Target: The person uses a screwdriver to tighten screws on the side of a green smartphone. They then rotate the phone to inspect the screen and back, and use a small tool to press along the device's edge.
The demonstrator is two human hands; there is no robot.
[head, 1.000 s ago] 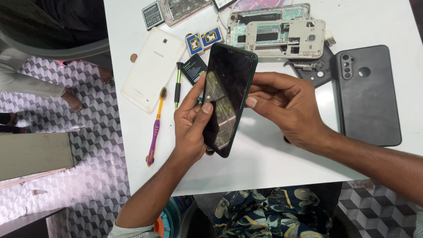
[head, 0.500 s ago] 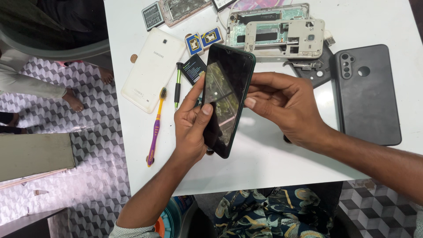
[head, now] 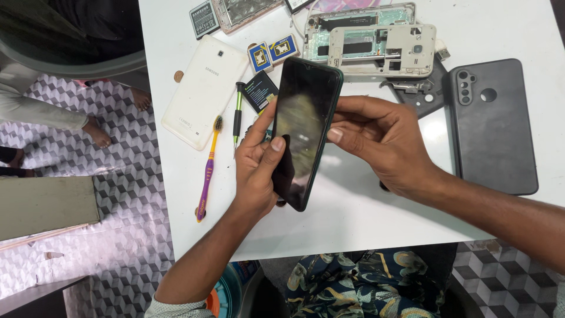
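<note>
A dark smartphone point(head: 303, 132) is held above the white bench point(head: 353, 218), screen up, over bare surface toward the bench's near edge. The left hand point(head: 259, 171) grips its left side, thumb on the glass; the right hand point(head: 382, 144) pinches its right edge. A purple toothbrush point(head: 209, 168) lies left of the phone, a black back cover point(head: 494, 126) right.

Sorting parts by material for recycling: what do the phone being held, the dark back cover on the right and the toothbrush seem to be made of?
The phone has a glossy front, probably glass: it mirrors the surroundings. The dark back cover looks like matte grey plastic, with only dull highlights. The toothbrush appears to be moulded plastic, yellow and purple with a slight shine.
</note>
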